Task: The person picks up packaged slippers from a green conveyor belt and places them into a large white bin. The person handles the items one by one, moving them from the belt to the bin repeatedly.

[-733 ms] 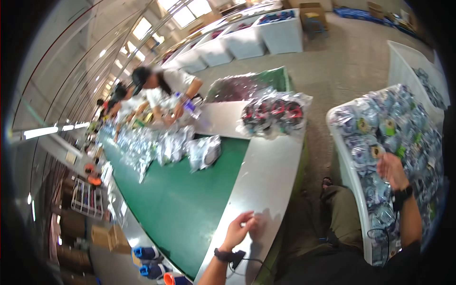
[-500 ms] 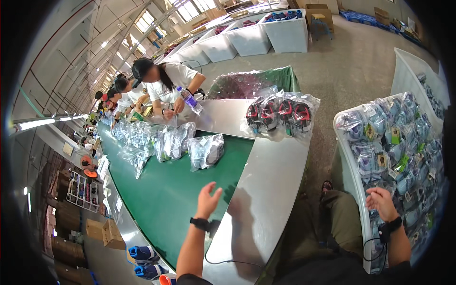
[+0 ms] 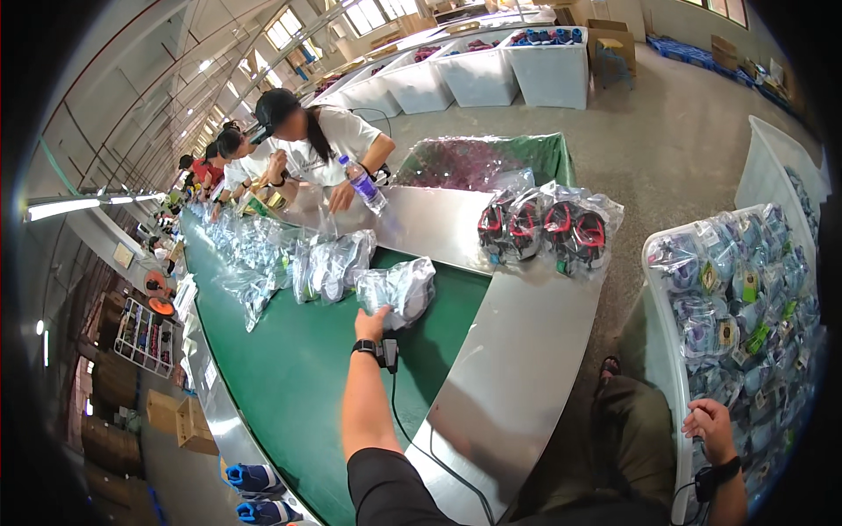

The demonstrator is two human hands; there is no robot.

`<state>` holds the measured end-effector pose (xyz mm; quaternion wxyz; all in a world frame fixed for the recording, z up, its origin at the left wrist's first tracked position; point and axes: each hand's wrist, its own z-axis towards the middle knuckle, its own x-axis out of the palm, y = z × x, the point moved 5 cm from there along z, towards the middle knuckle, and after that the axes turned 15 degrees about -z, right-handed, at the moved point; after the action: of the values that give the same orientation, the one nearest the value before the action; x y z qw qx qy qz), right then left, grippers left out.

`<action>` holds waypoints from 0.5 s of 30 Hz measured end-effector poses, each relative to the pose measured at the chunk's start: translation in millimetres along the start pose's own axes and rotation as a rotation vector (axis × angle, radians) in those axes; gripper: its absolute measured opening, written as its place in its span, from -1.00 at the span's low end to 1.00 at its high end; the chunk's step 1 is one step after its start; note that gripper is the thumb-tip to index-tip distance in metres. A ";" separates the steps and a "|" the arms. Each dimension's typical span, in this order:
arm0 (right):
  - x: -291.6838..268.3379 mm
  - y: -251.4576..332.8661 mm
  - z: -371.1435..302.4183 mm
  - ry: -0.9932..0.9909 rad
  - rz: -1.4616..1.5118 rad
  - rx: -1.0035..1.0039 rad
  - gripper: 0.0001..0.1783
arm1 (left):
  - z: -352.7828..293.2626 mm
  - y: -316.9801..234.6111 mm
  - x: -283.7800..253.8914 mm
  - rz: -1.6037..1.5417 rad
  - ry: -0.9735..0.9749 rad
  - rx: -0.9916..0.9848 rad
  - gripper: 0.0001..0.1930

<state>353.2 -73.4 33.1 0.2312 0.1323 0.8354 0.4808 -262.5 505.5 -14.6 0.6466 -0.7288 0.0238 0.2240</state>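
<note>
My left hand (image 3: 372,325) reaches out over the green conveyor belt (image 3: 289,368). Its thumb and fingers close on the near edge of a clear plastic bag of pale shoes (image 3: 399,294); part of the grip is hidden. Just beyond lie more bagged shoes (image 3: 333,267), in a row running up the belt. My right hand (image 3: 710,428) hangs low beside a white bin (image 3: 664,351), its fingers loosely curled together with nothing visible in them. Several bagged pale blue shoes (image 3: 745,289) fill that bin.
Bagged black-and-red shoes (image 3: 544,226) rest on the metal table corner (image 3: 517,342). A bottle with a purple label (image 3: 362,186) stands near a co-worker (image 3: 338,145) across the belt. Behind the table is a green bin (image 3: 557,158). Blue shoes (image 3: 254,479) sit at lower left.
My left hand has moved forward from over the near belt onto the nearest bag of shoes. My right hand's fingers have curled in more. The co-worker's hands have drawn apart.
</note>
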 end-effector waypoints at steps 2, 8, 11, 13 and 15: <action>11.8 2.3 -4.3 0.023 -0.012 0.013 -0.75 | -0.5 21.3 9.5 -0.135 0.211 -0.205 -0.11; 37.9 13.5 -17.2 0.148 -0.065 -0.107 -0.73 | -146.1 -37.8 12.2 -0.397 0.230 0.120 -0.35; 47.0 16.1 -20.1 0.239 -0.083 -0.137 -0.72 | -206.2 -35.2 -15.4 -0.268 0.337 0.515 -0.43; 52.3 22.8 -26.7 0.265 -0.097 -0.131 -0.72 | -237.7 -25.3 -17.8 -0.398 0.473 0.256 -0.61; 55.3 24.5 -31.6 0.280 -0.108 -0.147 -0.72 | -247.8 -21.0 -22.0 -0.455 0.504 -0.021 -0.64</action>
<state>289.6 -60.0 53.5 0.1468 0.0017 0.8279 0.5413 -202.1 267.1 28.6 0.6463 -0.7545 0.0174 -0.1129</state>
